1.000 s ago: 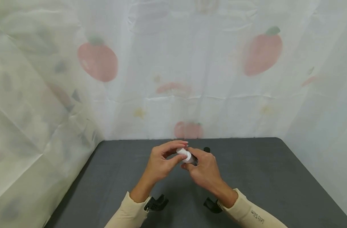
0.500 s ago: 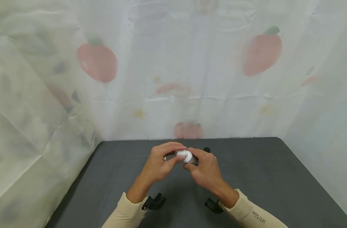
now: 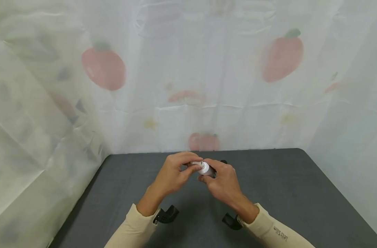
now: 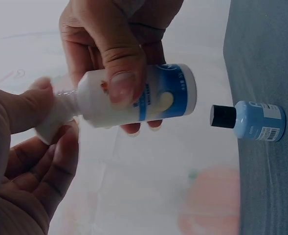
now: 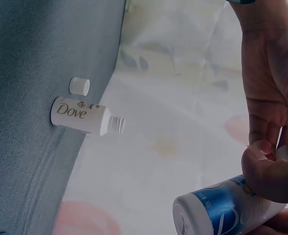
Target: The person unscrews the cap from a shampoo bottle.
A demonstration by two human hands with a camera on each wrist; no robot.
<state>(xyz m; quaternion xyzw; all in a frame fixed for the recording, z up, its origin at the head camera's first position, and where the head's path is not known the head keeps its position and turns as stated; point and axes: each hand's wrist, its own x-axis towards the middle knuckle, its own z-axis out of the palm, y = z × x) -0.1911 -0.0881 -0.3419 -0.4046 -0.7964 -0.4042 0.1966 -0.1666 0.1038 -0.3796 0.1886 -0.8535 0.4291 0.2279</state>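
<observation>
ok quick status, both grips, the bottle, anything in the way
Left grip pinches white cap, threaded neck partly showing. Right grip holds white-and-blue bottle. Nothing seen blocking; blue bottle and uncapped bottle stand aside.

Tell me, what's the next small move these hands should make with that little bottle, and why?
Probably ease the white cap away from the held bottle with the left fingers: it seems to sit askew, with neck threads showing, and the white Dove bottle already stands uncapped, its own cap beside it.
</observation>
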